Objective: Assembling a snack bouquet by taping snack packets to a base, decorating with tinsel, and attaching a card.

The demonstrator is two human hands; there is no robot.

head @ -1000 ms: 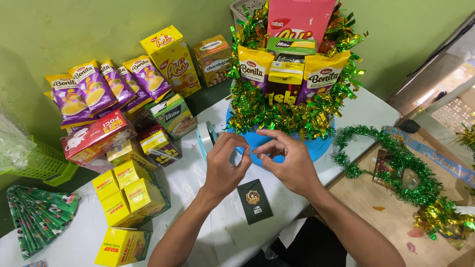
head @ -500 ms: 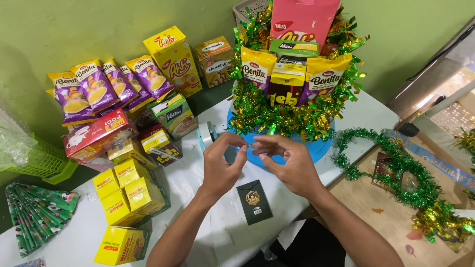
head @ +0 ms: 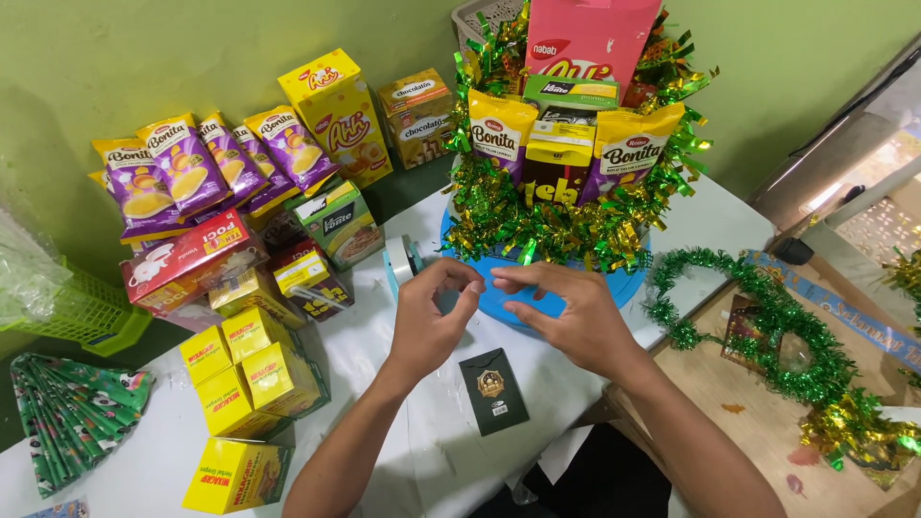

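Over the white table [head: 403,345], left hand [head: 429,317] and right hand [head: 566,312] meet with curled, pinched fingertips, contents unclear, before the glittery tinsel [head: 537,225] on the blue round base [head: 499,297]

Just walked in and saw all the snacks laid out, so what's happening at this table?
A person works bare-handed at a white table. The left hand and right hand meet fingertip to fingertip, pinching something too small to make out, before a blue round base stacked with snack packs and green tinsel. A tape dispenser sits by the left hand, a small dark card just below.
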